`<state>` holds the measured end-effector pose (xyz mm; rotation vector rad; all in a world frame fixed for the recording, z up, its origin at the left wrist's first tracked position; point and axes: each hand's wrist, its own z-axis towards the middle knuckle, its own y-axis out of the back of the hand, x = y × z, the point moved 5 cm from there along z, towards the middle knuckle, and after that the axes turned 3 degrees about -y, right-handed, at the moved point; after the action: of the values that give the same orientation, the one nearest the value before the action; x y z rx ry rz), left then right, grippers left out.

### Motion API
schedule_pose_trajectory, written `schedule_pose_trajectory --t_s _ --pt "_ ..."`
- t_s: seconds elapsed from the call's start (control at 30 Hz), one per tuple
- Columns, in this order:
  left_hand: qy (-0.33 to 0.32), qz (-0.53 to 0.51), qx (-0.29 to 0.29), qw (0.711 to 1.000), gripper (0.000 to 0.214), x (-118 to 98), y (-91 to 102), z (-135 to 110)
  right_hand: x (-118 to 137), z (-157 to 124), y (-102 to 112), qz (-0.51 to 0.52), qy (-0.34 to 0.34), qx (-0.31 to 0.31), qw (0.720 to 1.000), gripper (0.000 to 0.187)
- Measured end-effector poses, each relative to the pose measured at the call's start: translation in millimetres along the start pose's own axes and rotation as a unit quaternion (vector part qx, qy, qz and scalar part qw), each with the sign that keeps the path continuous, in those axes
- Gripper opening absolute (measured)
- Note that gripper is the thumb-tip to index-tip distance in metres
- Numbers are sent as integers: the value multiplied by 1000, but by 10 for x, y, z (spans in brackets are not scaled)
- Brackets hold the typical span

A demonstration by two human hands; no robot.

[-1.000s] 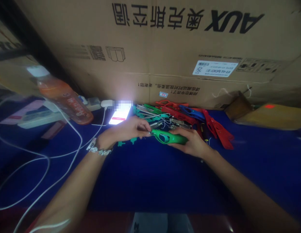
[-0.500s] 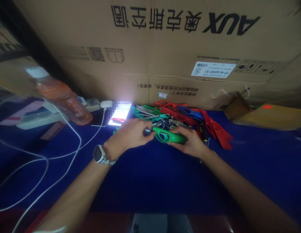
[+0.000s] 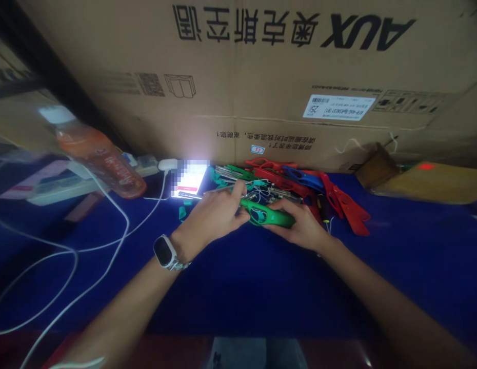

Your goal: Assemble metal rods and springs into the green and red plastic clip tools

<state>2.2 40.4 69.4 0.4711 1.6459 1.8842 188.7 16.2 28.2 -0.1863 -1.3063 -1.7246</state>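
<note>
My right hand (image 3: 300, 225) grips a green plastic lighter handle (image 3: 267, 217) just above the blue table cloth (image 3: 238, 277). My left hand (image 3: 215, 215), with a watch (image 3: 164, 251) on its wrist, is closed over the handle's left end, where a thin metal tube (image 3: 223, 188) pokes out past the fingers. Right behind both hands lies a pile of red, blue and green handles with metal tubes (image 3: 292, 182).
A lit phone (image 3: 189, 180) lies left of the pile, with white cables (image 3: 107, 225) running from it. An orange drink bottle (image 3: 96, 159) and a power strip (image 3: 54, 184) stand at the left. A large cardboard box (image 3: 261, 77) walls off the back; a wooden block (image 3: 377, 166) sits at the right.
My left hand has turned over and slid right onto the end of the green handle, so the watch face now shows. My right hand has kept its grip and barely moved.
</note>
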Motion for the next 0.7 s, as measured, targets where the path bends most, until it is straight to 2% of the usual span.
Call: schedule_pose_trajectory --t_s 0.17,0.4,0.5,0.7 --pt "7 -44 21 999 29 9 -8 -21 18 1 -2 3 -6 9 1000 26" --pt "1 -54 -1 999 27 33 -60 -9 8 2 27 2 3 -9 1000 28" --pt "-16 -35 0 999 28 -10 -39 2 -2 -2 39 -1 2 -15 1000 28" --pt "-29 45 16 998 46 -80 -22 9 26 -7 20 9 -6 -3 1000 28"
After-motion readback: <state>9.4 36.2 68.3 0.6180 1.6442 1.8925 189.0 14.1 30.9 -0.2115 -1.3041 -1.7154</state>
